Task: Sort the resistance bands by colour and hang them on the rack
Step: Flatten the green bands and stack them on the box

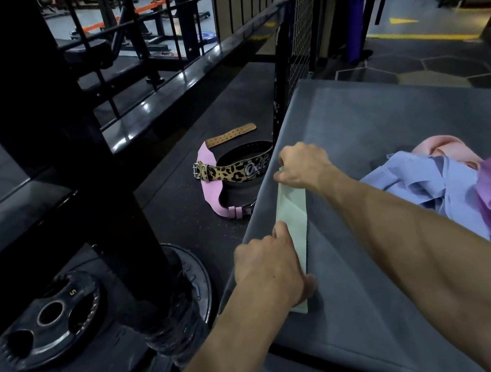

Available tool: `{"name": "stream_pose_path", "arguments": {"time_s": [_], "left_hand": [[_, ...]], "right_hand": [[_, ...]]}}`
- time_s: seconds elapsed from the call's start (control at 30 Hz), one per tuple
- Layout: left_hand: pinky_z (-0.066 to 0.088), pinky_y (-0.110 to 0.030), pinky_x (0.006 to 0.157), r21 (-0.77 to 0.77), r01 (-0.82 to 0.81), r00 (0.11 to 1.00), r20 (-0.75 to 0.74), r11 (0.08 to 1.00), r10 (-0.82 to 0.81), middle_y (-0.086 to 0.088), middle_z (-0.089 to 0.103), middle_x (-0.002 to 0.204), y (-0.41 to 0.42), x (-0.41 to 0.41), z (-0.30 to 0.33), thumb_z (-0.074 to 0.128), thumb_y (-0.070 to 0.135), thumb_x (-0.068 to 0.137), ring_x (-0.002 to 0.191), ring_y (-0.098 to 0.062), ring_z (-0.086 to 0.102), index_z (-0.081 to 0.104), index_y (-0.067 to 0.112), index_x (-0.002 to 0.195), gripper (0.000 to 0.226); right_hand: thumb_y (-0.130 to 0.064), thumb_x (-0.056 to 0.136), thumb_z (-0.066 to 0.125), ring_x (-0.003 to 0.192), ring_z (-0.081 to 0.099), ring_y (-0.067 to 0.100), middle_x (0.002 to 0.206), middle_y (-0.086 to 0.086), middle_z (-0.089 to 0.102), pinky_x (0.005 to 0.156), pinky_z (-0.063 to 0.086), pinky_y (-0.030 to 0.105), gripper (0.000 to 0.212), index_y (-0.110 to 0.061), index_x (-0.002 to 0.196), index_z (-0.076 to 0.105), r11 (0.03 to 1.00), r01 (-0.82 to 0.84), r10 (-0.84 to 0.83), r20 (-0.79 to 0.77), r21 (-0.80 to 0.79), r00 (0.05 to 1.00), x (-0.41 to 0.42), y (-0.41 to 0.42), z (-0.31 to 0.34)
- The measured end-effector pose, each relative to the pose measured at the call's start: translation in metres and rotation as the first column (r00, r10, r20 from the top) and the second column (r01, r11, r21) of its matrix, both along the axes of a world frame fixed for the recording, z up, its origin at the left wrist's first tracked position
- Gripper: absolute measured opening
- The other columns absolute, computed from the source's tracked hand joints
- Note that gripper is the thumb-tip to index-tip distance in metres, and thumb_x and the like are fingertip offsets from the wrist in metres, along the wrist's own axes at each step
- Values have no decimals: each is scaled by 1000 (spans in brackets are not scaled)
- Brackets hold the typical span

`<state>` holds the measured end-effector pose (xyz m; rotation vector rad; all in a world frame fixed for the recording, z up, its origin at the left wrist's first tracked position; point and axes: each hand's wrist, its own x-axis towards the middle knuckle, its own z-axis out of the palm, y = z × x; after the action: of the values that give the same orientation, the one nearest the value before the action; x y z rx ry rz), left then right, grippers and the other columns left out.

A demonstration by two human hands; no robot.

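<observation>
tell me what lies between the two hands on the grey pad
In the head view, the flat pale green band spans from left hand to right hand.

Two bare forearms enter from the bottom of the frame and reach toward its centre. The left arm rises from the lower middle, slanting up and to the right; the left hand (268, 267) sits just below centre, back of the hand facing the camera, fingers curled downward, thumb pointing up and pressing on the near end of a pale green band (292, 210). The right arm crosses from the lower right corner toward the upper left, forearm fully extended and wrist bent slightly down. The right hand (302, 164) lies at centre frame, knuckles up, its fingers curled and pinching the band's far end.
</observation>
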<state>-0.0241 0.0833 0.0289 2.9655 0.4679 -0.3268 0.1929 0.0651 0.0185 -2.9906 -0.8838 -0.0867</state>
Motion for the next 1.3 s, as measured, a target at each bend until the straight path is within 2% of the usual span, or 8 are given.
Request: {"name": "stream_pose_path", "arguments": {"time_s": [0.23,0.43,0.6,0.83,0.9,1.1,1.2,1.3], "left_hand": [[34,-39,72,8,-2,1000,0,1000,2,-4,64,114,0,1,-2,59,61,88,104,-30,63,32,17,122,62],[35,-40,72,9,-9,1000,-1,1000,9,-5,64,114,1,2,-5,59,62,87,104,-30,62,32,16,120,63],[35,-40,73,-10,-11,1000,1,1000,11,-5,64,114,3,2,-6,59,63,87,105,-31,63,32,16,122,64],[34,-39,72,-13,-16,1000,9,1000,16,-4,63,116,3,-1,-6,59,66,86,106,-30,63,31,17,123,68],[34,-39,72,-14,-15,1000,5,1000,15,-4,63,116,3,-1,-6,59,65,86,105,-30,63,31,17,123,67],[34,-40,75,-21,-12,1000,-17,1000,12,-7,62,122,3,-4,3,56,73,85,111,-32,61,32,16,125,74],[33,-40,77,-23,-45,999,-3,999,44,-7,60,127,1,-6,16,53,75,86,117,-31,58,32,17,128,74],[34,-40,78,-56,-66,994,83,996,70,-9,60,129,-5,-7,28,49,69,92,116,-33,58,35,18,127,64]], "right_hand": [[-44,94,58,99,66,31,108,8,67,71,45,33,32,-15,107,63,999,22,-20,45,-50,999,-1,8,1],[-41,95,58,105,65,32,112,9,64,71,44,34,34,-13,114,61,995,35,-29,65,-90,997,-2,14,1],[-41,95,56,104,65,32,111,9,65,72,44,35,33,-13,113,61,996,25,-18,75,-87,997,-3,12,1],[-30,96,55,98,65,31,100,8,63,71,44,34,19,-13,103,60,989,36,-21,101,-143,995,-11,17,0],[-30,96,54,97,65,30,97,8,62,71,44,34,21,-13,106,62,987,39,-21,111,-157,994,-12,19,-1],[-50,100,46,105,63,34,114,11,65,74,43,38,44,-12,118,59,1000,7,-8,93,15,996,-18,-3,8],[-44,97,48,104,62,37,118,12,64,74,40,37,40,-12,119,58,996,5,-11,68,87,998,-28,-41,22],[-36,91,54,103,63,38,114,10,68,76,44,37,28,-18,111,64,988,29,-34,34,151,999,-44,-102,29]]}}
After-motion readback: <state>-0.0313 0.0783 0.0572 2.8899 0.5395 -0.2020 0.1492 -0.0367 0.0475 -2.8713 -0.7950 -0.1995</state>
